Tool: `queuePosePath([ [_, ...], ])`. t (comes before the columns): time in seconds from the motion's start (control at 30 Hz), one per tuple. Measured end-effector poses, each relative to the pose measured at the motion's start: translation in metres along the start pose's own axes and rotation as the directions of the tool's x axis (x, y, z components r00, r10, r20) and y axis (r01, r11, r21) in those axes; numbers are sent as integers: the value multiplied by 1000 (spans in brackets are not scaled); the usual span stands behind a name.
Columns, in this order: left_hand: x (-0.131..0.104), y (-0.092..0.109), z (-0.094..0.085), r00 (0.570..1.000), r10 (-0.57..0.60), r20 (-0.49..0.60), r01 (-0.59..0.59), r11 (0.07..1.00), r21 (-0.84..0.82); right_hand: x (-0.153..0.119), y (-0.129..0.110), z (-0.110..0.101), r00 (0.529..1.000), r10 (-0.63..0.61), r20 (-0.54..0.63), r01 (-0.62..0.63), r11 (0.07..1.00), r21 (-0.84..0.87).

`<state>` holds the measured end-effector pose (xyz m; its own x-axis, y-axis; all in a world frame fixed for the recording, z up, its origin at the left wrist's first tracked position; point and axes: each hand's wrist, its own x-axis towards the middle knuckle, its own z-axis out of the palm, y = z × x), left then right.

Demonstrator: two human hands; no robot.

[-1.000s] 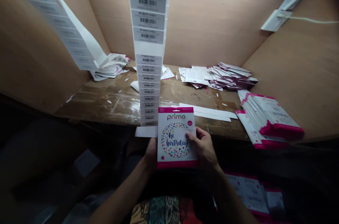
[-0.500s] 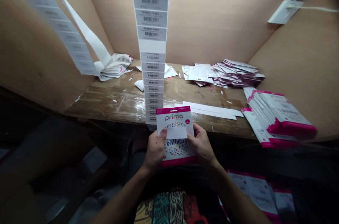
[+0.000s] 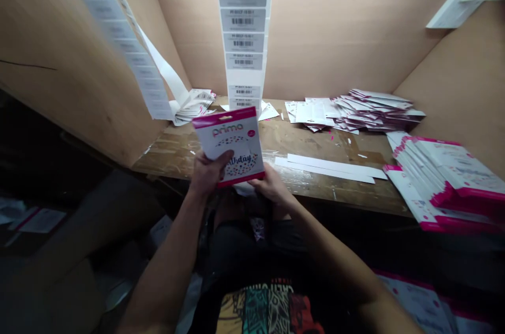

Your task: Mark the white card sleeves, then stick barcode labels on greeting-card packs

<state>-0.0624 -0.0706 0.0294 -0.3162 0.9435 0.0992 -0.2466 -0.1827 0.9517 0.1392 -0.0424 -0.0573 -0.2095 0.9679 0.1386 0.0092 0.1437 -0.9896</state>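
Observation:
A flat white packet with pink edges (image 3: 236, 139), printed "prima" and "birthday" with coloured dots, is tilted in front of me. My left hand (image 3: 209, 171) is closed on its lower left side, thumb across the front. At the lower right corner, my right hand (image 3: 272, 185) has its fingers curled against the packet's edge; the fingertips are partly hidden. A blank white patch covers the packet's middle, above "birthday". Directly behind hangs a long strip of barcode labels (image 3: 242, 18), its lower end hidden by the packet.
Another label strip (image 3: 138, 55) hangs at the left, near a small pile of packets (image 3: 195, 105). Along the back of the wooden table (image 3: 272, 137) lies a heap of packets (image 3: 371, 110). White paper strips (image 3: 331, 168) lie near the front edge, beside stacked pink-edged packets (image 3: 457, 176).
The packet has moved up and left in view and is now tilted. My right hand has shifted from its right side down to the lower corner. The view has swung slightly left.

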Motion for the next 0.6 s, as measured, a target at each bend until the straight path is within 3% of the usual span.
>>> queuePosePath([
  [0.07,24,-10,7,998,-19,58,21,999,-41,3,1,13,999,-1,36,0,1000,7],
  [0.17,41,-28,18,997,-42,71,53,986,-160,-11,1,19,1000,11,6,-12,986,168],
  [0.27,40,-41,25,987,-81,137,109,973,-204,-29,1,14,997,75,1,-72,945,320],
  [0.37,31,-47,29,953,-150,262,204,959,-195,-39,2,9,984,174,-45,-147,924,353],
  [0.43,28,-47,34,941,-173,290,237,951,-199,-43,1,7,976,202,-86,-158,917,365],
  [0.5,29,-47,41,959,-159,236,212,952,-220,-48,-1,7,974,203,-98,-146,901,408],
  [0.6,37,-45,53,996,-83,37,90,963,-254,-61,-6,8,980,176,-90,-121,894,431],
])
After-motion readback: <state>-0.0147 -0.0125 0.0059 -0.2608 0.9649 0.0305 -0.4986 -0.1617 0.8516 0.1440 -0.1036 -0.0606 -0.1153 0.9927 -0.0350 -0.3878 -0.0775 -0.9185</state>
